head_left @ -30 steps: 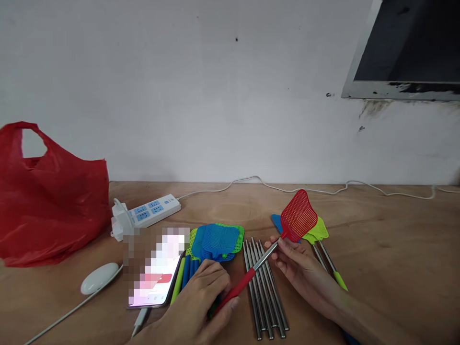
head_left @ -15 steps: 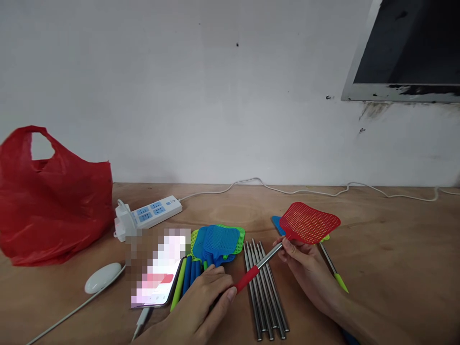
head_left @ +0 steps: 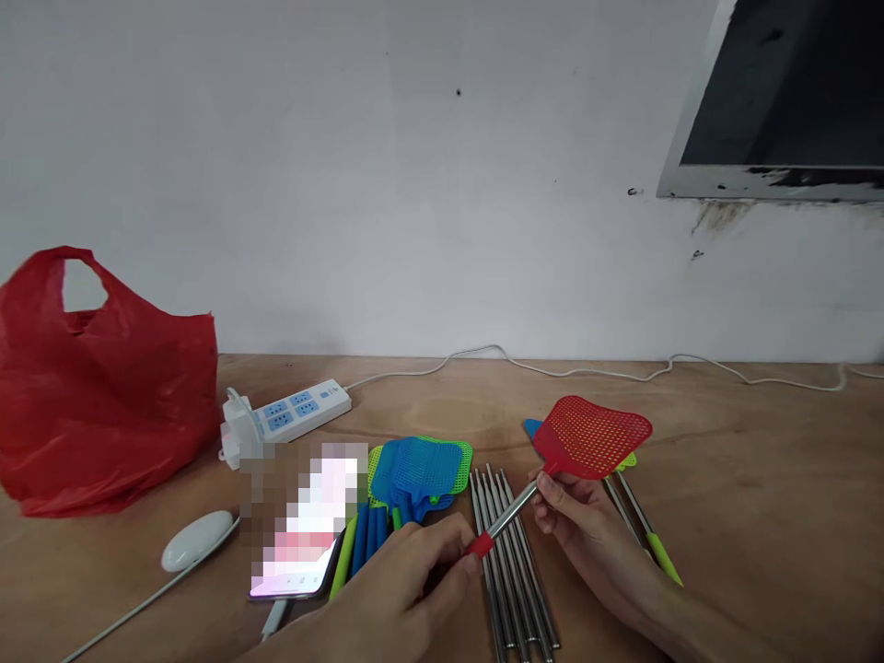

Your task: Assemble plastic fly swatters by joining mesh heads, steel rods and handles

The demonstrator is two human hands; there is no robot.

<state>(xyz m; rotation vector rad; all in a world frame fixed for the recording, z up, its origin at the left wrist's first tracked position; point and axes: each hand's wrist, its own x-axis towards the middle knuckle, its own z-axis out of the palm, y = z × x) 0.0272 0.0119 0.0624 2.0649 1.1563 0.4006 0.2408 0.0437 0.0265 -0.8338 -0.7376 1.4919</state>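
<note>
Both hands hold one red fly swatter [head_left: 595, 436] with a metal rod and a red grip. My left hand [head_left: 414, 582] is closed round the grip. My right hand [head_left: 587, 525] pinches the rod just below the mesh head, which points up to the right. Beneath the swatter, several loose metal rods [head_left: 515, 580] lie side by side on the table. Blue and green swatter heads [head_left: 424, 468] are piled beyond my left hand, near several blue and green grips [head_left: 366, 539]. Other swatters, one with a yellow-green grip [head_left: 665, 557], lie partly hidden behind my right hand.
A lit phone [head_left: 304, 543], partly blurred out, lies left of the grips. Further left are a white oval device [head_left: 197, 541] and a red plastic bag [head_left: 110, 396]. A white power strip [head_left: 304, 411] sits behind, its cable [head_left: 573, 371] running along the wall.
My left hand has slid right and up along the grip, covering more of it. The right hand still pinches the rod near the head, and the swatter has shifted only slightly.
</note>
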